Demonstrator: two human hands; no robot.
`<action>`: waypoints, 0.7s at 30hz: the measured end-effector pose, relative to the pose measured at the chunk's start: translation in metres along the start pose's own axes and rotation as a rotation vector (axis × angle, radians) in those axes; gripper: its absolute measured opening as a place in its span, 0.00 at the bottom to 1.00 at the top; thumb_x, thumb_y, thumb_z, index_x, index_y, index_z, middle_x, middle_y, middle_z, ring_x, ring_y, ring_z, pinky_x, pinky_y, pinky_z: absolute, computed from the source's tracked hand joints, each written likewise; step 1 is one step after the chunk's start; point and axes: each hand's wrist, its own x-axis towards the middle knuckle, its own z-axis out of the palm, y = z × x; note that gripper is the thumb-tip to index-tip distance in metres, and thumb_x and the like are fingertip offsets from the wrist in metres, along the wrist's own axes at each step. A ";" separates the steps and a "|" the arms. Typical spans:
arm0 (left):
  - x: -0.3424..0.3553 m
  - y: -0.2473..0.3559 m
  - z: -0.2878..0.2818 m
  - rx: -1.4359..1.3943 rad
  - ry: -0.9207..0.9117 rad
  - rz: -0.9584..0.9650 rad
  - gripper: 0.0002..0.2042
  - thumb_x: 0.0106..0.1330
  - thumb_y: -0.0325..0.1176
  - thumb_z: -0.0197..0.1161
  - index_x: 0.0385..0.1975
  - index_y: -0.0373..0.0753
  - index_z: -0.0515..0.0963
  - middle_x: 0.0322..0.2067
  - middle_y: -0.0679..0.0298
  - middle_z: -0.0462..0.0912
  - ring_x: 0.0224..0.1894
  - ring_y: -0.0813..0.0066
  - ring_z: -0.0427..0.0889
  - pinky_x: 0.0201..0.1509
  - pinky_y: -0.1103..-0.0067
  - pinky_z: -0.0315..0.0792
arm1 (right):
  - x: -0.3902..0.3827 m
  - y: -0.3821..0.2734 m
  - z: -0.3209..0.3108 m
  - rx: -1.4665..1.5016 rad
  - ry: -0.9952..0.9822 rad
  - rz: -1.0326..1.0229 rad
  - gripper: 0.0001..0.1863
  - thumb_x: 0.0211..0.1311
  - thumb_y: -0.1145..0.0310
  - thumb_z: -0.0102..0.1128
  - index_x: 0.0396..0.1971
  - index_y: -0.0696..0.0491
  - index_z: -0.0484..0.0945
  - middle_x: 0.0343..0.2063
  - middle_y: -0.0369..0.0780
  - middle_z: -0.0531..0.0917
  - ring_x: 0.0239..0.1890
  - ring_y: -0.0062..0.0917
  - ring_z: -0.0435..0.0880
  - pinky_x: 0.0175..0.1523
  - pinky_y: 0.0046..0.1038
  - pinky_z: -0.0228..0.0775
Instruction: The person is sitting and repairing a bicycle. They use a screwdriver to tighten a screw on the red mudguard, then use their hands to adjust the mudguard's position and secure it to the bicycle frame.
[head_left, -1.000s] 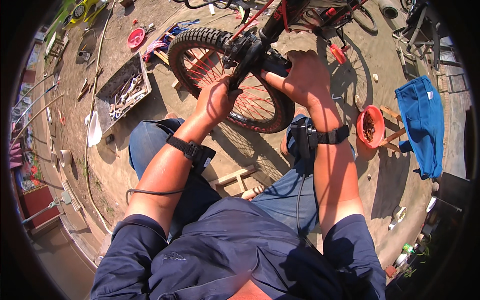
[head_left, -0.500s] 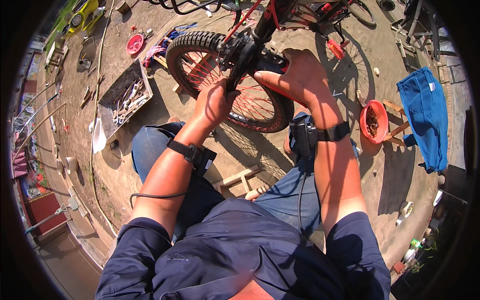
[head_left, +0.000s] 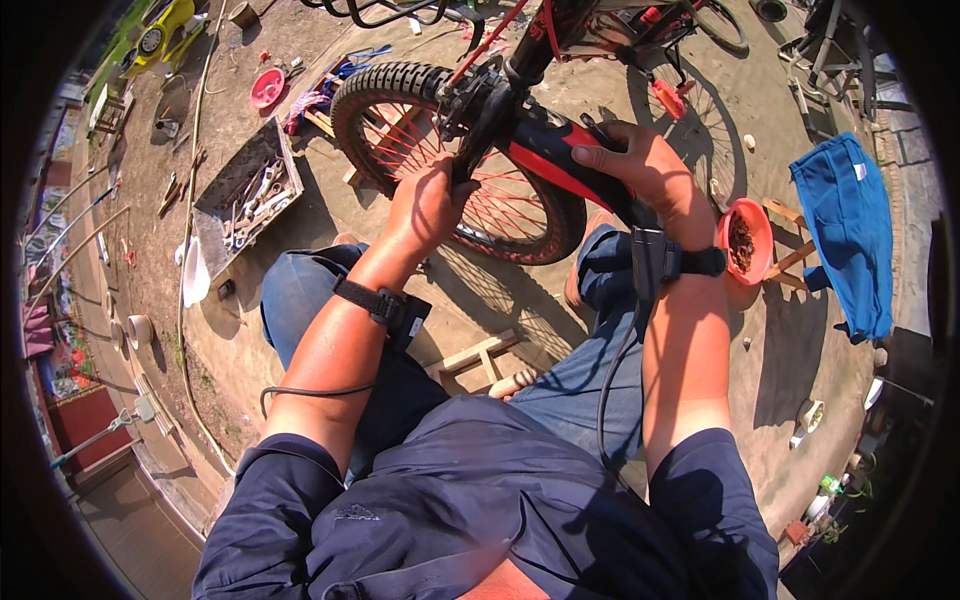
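Note:
In front of me is a bicycle's front wheel, its knobbly black tyre (head_left: 362,105) carrying red spokes. My left hand (head_left: 425,205) is closed around the lower part of the black fork (head_left: 487,135), fingers partly hidden behind it. A red and black mudguard (head_left: 560,160) stretches from the fork out over the tyre, toward my right. Its outer end is in the grasp of my right hand (head_left: 655,175), with the thumb on top and the other fingers curled at the far side. Black straps with small devices sit on both wrists.
Left of the wheel lies a metal box (head_left: 245,160) full of hand tools. On the right stand a red bowl (head_left: 765,235) of brown bits and a blue cloth-seated stool (head_left: 850,240). A wooden frame (head_left: 470,355) is between my legs. A hose (head_left: 190,200) runs along the left ground.
My right hand has slid outward along the mudguard, to the right and slightly down, uncovering more of its red and black top. My left hand stays on the fork.

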 end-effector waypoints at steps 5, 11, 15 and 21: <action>0.000 0.001 0.000 -0.013 -0.006 -0.005 0.11 0.63 0.32 0.69 0.40 0.35 0.78 0.32 0.48 0.83 0.36 0.46 0.83 0.39 0.63 0.75 | -0.008 0.015 -0.015 0.039 0.006 0.007 0.34 0.50 0.47 0.76 0.49 0.60 0.84 0.41 0.42 0.87 0.45 0.26 0.83 0.55 0.27 0.71; 0.000 -0.003 0.001 0.004 -0.009 -0.011 0.11 0.62 0.32 0.69 0.39 0.35 0.77 0.32 0.48 0.83 0.36 0.46 0.83 0.39 0.64 0.75 | -0.006 0.022 -0.006 0.108 -0.050 0.019 0.30 0.50 0.51 0.77 0.46 0.60 0.84 0.37 0.41 0.87 0.41 0.23 0.83 0.51 0.26 0.72; 0.000 -0.004 0.002 0.017 -0.001 -0.006 0.11 0.62 0.32 0.69 0.38 0.35 0.77 0.31 0.48 0.82 0.35 0.46 0.82 0.38 0.64 0.74 | -0.001 0.028 0.000 0.089 -0.060 -0.015 0.28 0.51 0.51 0.77 0.44 0.59 0.85 0.35 0.40 0.87 0.39 0.21 0.82 0.49 0.26 0.72; 0.000 -0.001 0.001 -0.017 0.022 0.008 0.11 0.62 0.33 0.69 0.37 0.35 0.77 0.30 0.48 0.82 0.35 0.45 0.82 0.38 0.63 0.74 | 0.000 0.028 0.006 0.065 -0.061 -0.016 0.30 0.51 0.50 0.77 0.45 0.60 0.84 0.37 0.41 0.87 0.41 0.24 0.82 0.50 0.27 0.72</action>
